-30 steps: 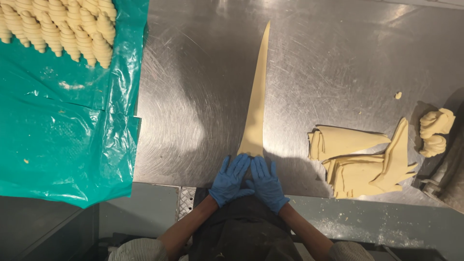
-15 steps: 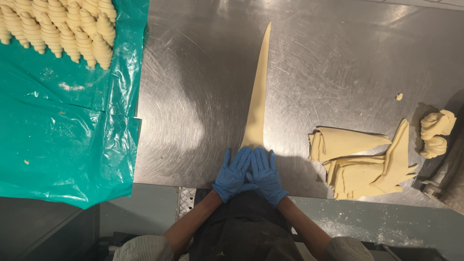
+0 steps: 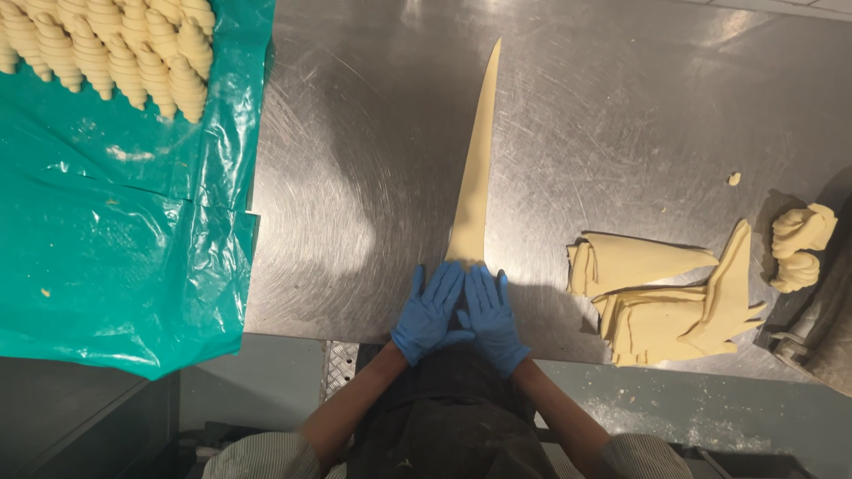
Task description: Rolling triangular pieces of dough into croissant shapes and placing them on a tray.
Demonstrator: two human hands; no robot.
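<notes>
Lower centre of the frame: the left hand (image 3: 432,312) and right hand (image 3: 491,318), both in blue gloves, lie flat and side by side, palms down, fingers extended and close together. Neither grip is closed around anything; the fingertips press on the broad near end of a long dough triangle (image 3: 476,173). Whether that end is already curled under the fingers cannot be told.

The dough triangle lies flat on the steel bench (image 3: 621,115), its wide base at the hands and its narrow point reaching toward the top centre of the frame.

Right of the hands, well apart from them: a loose stack of cut dough triangles (image 3: 661,297), overlapping at several angles. Far right edge: a small lump of dough scraps (image 3: 801,247); a single crumb of dough (image 3: 734,178) lies above the stack.

Left half of the frame: a green plastic sheet (image 3: 115,257), creased, overhanging the edge of the bench. Upper left corner: rows of rolled dough pieces (image 3: 106,44) set close together on that sheet.

Bottom centre: the person's forearms and a dark apron (image 3: 448,417).
</notes>
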